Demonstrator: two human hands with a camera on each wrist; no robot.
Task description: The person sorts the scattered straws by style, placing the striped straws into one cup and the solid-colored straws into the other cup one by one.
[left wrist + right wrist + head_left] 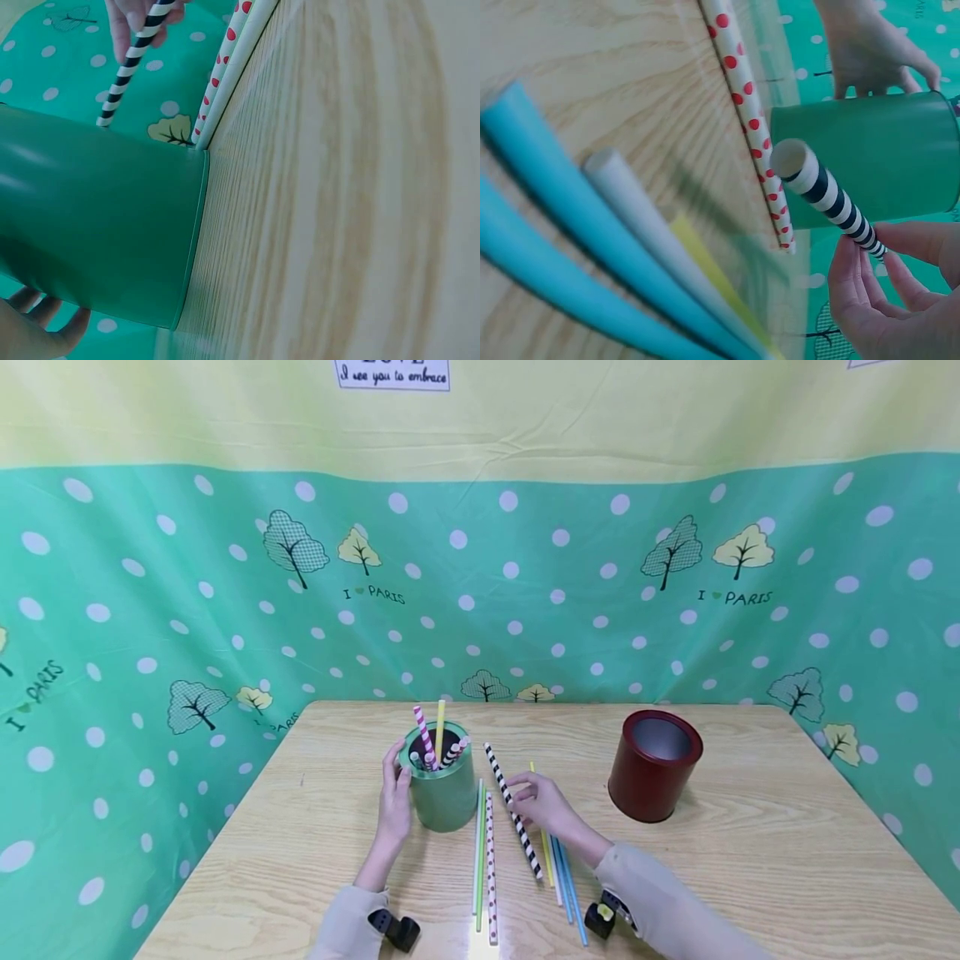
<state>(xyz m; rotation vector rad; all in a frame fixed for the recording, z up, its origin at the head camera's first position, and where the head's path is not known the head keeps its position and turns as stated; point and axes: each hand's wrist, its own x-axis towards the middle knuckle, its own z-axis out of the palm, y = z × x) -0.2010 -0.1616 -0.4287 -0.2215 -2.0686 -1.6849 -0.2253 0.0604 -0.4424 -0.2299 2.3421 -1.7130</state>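
In the head view my left hand [395, 802] holds the left side of a green can [446, 802], its fingers round the wall near the rim. Several straws stand in that can, among them a pink-and-white striped straw [422, 729] and a yellow straw [440, 727]. To the right of the can, my right hand [546, 807] pinches a black-and-white striped straw [528, 843] between thumb and fingertips. The right wrist view shows the striped straw's open end [793, 159] tilted toward the camera, raised off the table.
Beside the green can lie a red-dotted straw [491, 877], a light green straw [482, 868] and a pale straw [476, 860]. Under my right forearm are blue straws [574, 897], a white straw [622, 180] and a yellow straw [547, 852]. A dark red can [643, 785] stands upright at right.
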